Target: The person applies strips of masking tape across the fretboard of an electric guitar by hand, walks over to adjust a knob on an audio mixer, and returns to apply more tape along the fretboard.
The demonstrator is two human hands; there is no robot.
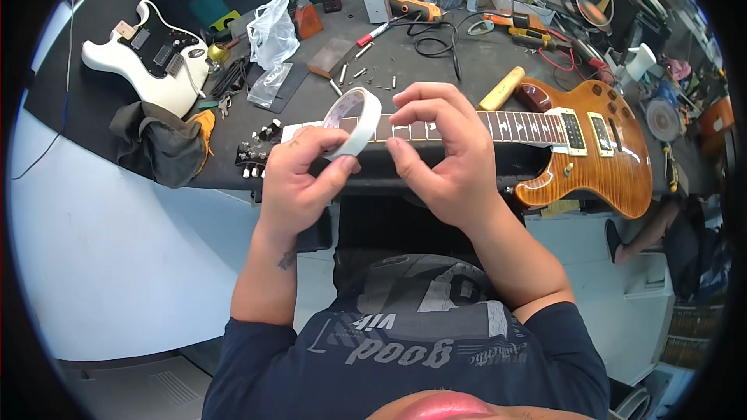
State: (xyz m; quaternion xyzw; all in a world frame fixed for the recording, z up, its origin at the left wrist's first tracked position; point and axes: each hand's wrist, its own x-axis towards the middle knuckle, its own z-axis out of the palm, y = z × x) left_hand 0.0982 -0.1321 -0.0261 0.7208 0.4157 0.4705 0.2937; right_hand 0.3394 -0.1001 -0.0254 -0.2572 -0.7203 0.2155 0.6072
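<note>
My left hand (299, 183) grips a roll of white masking tape (364, 128) by its lower rim, thumb outside and fingers through the ring. The roll stands tilted above the neck of an amber electric guitar (626, 159). Just right of the tape hovers my right hand (459, 159), its fingers curved and spread, with a gap between thumb and fingertips. Nothing can be made out in it. The guitar lies face up along the bench's near side, its dark headstock (253, 155) at the left. Both hands and the tape hide parts of its fretboard (506, 127).
A white guitar body (175, 97) lies at the left behind a dark cloth (148, 144). Small metal parts (362, 72), a plastic bag (272, 27) and a wooden-handled tool (503, 89) sit beyond the neck. Cables and tools crowd the back right. Someone's leg (646, 233) shows at the right.
</note>
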